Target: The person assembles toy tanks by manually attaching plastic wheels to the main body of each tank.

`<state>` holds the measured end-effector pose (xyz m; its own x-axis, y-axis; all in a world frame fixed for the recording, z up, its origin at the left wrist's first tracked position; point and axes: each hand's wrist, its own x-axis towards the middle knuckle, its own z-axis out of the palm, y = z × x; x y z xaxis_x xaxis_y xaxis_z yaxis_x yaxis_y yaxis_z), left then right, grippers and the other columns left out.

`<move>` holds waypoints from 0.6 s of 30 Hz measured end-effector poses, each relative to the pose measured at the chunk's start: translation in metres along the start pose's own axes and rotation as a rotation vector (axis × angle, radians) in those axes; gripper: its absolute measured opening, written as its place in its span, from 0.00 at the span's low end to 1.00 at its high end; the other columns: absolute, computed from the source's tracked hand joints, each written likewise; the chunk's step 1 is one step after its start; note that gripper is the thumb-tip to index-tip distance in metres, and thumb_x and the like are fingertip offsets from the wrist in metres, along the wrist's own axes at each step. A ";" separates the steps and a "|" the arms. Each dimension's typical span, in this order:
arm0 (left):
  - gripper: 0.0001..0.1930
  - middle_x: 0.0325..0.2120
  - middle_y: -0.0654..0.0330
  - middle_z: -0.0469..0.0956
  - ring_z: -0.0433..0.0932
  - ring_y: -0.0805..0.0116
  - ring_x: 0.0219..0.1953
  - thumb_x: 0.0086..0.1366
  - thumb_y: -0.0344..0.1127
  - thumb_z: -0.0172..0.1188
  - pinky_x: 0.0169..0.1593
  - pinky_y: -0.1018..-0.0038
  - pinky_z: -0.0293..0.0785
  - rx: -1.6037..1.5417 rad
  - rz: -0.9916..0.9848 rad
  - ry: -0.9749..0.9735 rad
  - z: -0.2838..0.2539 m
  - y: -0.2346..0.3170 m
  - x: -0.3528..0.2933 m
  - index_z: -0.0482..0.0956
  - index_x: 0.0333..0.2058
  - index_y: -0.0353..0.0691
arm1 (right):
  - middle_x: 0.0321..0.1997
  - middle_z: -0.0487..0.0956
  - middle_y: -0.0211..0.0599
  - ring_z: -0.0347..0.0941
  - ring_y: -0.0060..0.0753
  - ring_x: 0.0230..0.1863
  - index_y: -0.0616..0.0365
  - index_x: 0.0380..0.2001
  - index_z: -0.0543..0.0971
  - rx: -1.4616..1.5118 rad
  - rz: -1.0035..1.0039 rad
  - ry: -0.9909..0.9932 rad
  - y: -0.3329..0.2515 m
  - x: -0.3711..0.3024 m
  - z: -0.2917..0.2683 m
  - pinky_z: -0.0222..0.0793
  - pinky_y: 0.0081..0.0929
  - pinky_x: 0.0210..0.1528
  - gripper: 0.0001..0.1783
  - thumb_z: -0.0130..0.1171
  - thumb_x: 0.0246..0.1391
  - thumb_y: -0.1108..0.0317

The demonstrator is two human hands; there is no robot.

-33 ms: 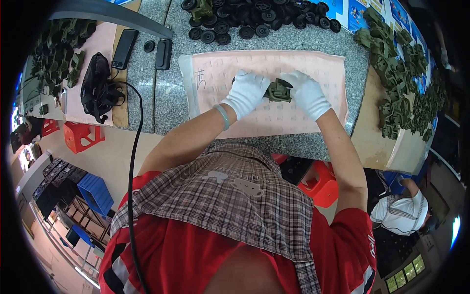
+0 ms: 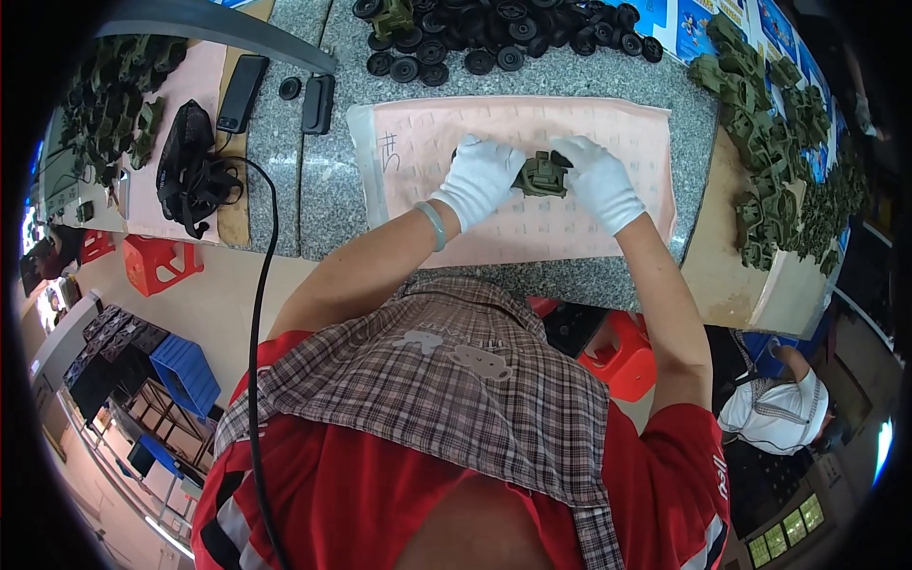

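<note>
Both my hands wear white gloves and work over the pink sheet. My left hand [image 2: 483, 180] is closed on the left side of a small olive-green plastic toy vehicle body [image 2: 544, 177], which sits between the hands. My right hand [image 2: 598, 182] is at the body's right side, fingers bent and closed round a small black piece [image 2: 562, 160], which looks like a wheel; the fingers hide most of it. A dark edge also shows by my left fingertips, too small to name.
The pink sheet [image 2: 608, 123] lies on a grey speckled table [image 2: 332, 180]. Black toy wheels [image 2: 518, 28] are heaped at the far side. Green plastic parts [image 2: 760, 114] pile up at right, more at far left. A black cable [image 2: 261, 313] hangs on my left; a person in white [image 2: 779, 408] is at right.
My right hand and the small black piece have shifted slightly to the right, opening a little more of the green body to view. My left hand stays on the body.
</note>
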<state>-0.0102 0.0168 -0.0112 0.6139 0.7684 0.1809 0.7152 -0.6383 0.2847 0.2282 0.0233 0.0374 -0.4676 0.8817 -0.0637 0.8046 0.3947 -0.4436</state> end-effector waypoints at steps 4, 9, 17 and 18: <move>0.21 0.27 0.64 0.80 0.81 0.64 0.33 0.45 0.47 0.74 0.39 0.62 0.70 0.002 0.016 0.036 0.003 0.000 0.002 0.79 0.36 0.48 | 0.47 0.83 0.44 0.84 0.44 0.43 0.49 0.63 0.77 0.285 0.218 0.095 0.023 -0.004 0.017 0.80 0.39 0.46 0.28 0.57 0.58 0.76; 0.18 0.27 0.64 0.80 0.81 0.63 0.33 0.46 0.43 0.72 0.39 0.63 0.71 -0.014 -0.026 0.034 0.008 -0.003 -0.004 0.79 0.36 0.48 | 0.53 0.81 0.36 0.81 0.28 0.45 0.58 0.67 0.72 1.410 0.679 -0.178 0.022 0.001 -0.009 0.78 0.24 0.47 0.25 0.55 0.68 0.69; 0.17 0.26 0.65 0.80 0.81 0.64 0.32 0.47 0.43 0.72 0.39 0.64 0.71 -0.006 -0.007 0.045 0.003 0.001 0.001 0.79 0.35 0.48 | 0.56 0.78 0.46 0.81 0.42 0.50 0.69 0.68 0.66 1.989 0.731 -0.042 0.021 -0.006 -0.012 0.77 0.34 0.58 0.28 0.54 0.73 0.63; 0.17 0.26 0.65 0.80 0.81 0.64 0.32 0.47 0.43 0.72 0.39 0.64 0.71 -0.006 -0.014 0.030 0.002 0.001 0.000 0.79 0.36 0.48 | 0.56 0.79 0.48 0.80 0.45 0.52 0.71 0.68 0.65 1.964 0.765 -0.005 0.018 -0.005 -0.011 0.77 0.37 0.60 0.28 0.53 0.73 0.64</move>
<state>-0.0087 0.0164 -0.0131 0.5934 0.7783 0.2052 0.7217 -0.6273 0.2926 0.2489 0.0284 0.0392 -0.3141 0.6954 -0.6464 -0.5571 -0.6862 -0.4676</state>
